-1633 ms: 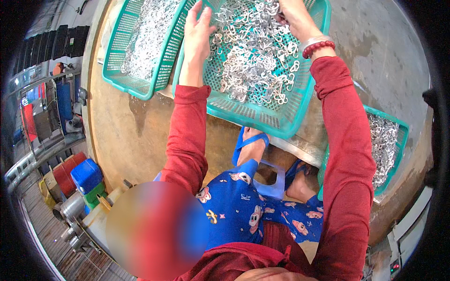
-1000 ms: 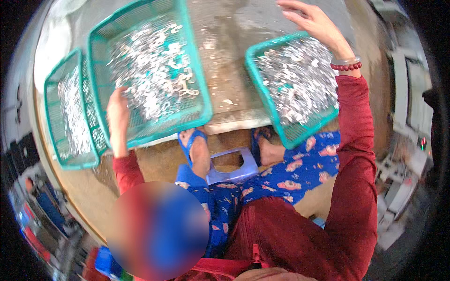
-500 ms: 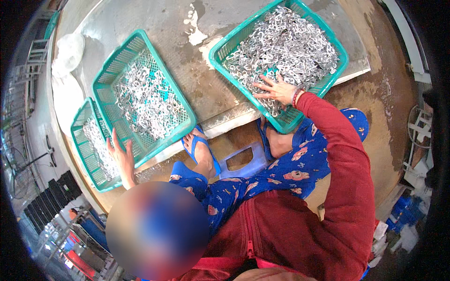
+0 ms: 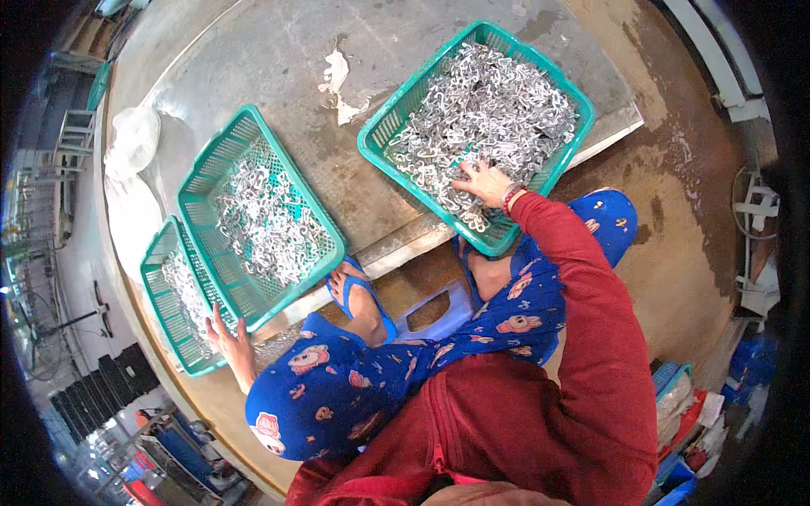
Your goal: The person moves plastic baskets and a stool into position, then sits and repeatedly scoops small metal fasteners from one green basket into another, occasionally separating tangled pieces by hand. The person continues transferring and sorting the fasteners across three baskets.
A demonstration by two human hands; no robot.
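My right hand [image 4: 487, 184] reaches over the near side of a green plastic basket [image 4: 582, 160]. Its fingers are apart, with the tips resting among silvery bent metal pieces [image 4: 498, 110], hook- or loop-shaped, heaped inside. I see nothing held up in it. At the left, my left hand [image 4: 234, 344] is at the near edge of a second green basket [image 4: 325, 219], its fingers spread and touching around the rim. That basket holds a thinner layer of the same metal pieces [image 4: 266, 223]. A smaller green basket [image 4: 160, 316] with more pieces lies just left, partly behind it.
The baskets rest on a wet grey metal sheet [image 4: 278, 67] with a raised pale edge. A blue plastic stool [image 4: 460, 308] stands between my sandalled feet. White plastic bags [image 4: 135, 139] lie at the far left. Blue and red items [image 4: 675, 413] sit at the lower right.
My view has shifted, so the baskets sit differently in it. My right hand's fingers are more bent down into the pieces. My left hand has moved nearer along the basket's rim.
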